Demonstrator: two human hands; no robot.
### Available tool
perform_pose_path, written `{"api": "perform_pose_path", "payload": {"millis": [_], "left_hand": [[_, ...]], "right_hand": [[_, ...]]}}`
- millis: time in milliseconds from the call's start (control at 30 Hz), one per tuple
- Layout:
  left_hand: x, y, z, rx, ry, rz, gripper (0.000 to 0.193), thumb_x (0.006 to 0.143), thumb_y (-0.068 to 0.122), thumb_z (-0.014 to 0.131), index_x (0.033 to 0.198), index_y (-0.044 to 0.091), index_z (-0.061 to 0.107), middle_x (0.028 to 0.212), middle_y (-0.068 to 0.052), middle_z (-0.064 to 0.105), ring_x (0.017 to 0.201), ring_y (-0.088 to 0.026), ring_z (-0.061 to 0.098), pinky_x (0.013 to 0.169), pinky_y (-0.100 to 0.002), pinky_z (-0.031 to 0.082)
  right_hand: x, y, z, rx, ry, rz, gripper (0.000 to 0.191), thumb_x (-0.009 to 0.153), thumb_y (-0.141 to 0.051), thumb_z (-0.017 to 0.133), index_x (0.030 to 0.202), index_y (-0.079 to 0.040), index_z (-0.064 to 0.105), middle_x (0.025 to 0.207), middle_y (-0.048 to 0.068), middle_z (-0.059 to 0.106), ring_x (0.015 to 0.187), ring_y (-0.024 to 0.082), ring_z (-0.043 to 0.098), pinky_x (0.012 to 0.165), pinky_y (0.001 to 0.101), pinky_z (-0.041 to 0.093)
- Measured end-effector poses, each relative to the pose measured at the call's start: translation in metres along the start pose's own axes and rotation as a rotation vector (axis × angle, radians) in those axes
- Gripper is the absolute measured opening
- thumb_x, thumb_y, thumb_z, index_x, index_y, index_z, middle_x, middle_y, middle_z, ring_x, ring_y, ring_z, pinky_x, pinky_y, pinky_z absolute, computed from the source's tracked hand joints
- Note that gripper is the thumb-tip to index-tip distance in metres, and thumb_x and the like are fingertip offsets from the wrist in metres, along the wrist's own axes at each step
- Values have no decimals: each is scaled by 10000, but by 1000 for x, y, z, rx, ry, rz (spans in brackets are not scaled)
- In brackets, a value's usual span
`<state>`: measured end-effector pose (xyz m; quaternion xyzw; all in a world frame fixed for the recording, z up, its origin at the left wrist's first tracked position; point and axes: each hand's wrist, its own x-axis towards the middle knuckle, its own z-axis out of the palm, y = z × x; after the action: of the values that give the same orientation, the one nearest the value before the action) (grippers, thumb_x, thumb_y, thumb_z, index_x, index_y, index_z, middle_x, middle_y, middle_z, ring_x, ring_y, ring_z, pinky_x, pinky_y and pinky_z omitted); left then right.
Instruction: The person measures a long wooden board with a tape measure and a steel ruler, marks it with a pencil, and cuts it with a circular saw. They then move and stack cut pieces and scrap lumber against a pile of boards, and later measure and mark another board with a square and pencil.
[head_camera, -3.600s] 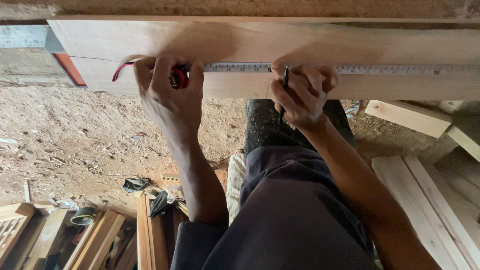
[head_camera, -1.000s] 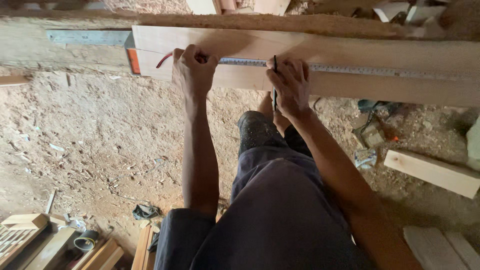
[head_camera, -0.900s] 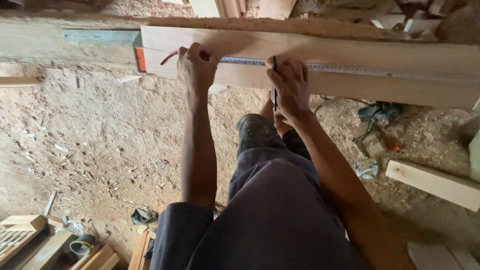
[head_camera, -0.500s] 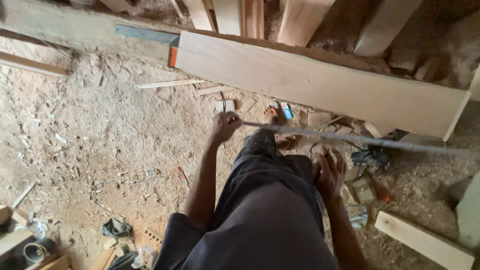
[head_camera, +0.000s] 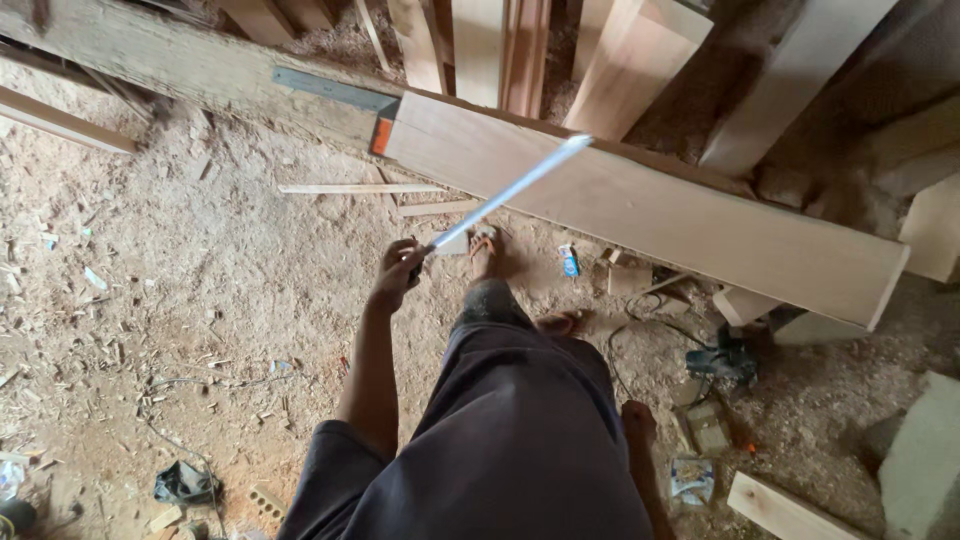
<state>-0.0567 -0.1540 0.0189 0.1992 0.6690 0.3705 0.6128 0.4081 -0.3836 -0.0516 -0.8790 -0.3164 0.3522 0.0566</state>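
Sawdust and wood chips cover the dirt floor (head_camera: 170, 290). A long pale plank (head_camera: 650, 215) lies slanted across the scene, with a grey metal square (head_camera: 335, 90) with an orange end resting near its left end on a rough old beam (head_camera: 180, 60). Behind it, several boards (head_camera: 480, 45) lean upright. 2 thin wood strips (head_camera: 365, 188) lie on the ground just below the plank. A small blue item (head_camera: 569, 262) sits near the plank's lower edge. To the right, a dark power tool (head_camera: 727, 362) with its cable rests beside offcuts, and a short pale board (head_camera: 785, 512) lies at the bottom right. A dark crumpled rag (head_camera: 183, 482) lies at lower left.
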Motion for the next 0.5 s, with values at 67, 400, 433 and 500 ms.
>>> {"api": "perform_pose_path", "payload": {"millis": [67, 400, 433, 500], "left_hand": [[12, 26, -14, -63, 64, 45, 424, 887, 298, 781, 1221, 180, 547, 739, 43, 549, 583, -44, 476, 470, -215, 385], [122, 151, -55, 160, 482, 456, 557, 879, 366, 869, 1296, 128, 586, 1154, -76, 621, 1002, -173, 603, 813, -320, 582], [132, 160, -53, 324, 515, 486, 552, 868, 386, 852, 1302, 149, 606, 1191, -96, 617, 1045, -200, 599, 860, -363, 572], [149, 169, -46, 660, 575, 541, 550, 846, 427, 816, 1315, 193, 646, 1266, -134, 610, 1132, -254, 591, 953, -447, 556]], "right_hand": [[2, -26, 6, -122, -37, -47, 421, 901, -543, 635, 1173, -256, 777, 1209, 126, 751, 1123, 365, 691, 958, 504, 535], [10, -196, 3, -87, 1, 5, 353, 995, -386, 646, 1279, -187, 715, 1234, 180, 689, 1119, 419, 626, 952, 538, 475], [13, -203, 4, -42, 72, -109, 331, 1000, -368, 650, 1256, -170, 722, 1227, 173, 711, 1109, 411, 653, 943, 529, 506], [18, -210, 9, 11, 180, -268, 306, 1006, -346, 647, 1233, -153, 721, 1199, 158, 737, 1088, 394, 691, 936, 505, 547]]}}
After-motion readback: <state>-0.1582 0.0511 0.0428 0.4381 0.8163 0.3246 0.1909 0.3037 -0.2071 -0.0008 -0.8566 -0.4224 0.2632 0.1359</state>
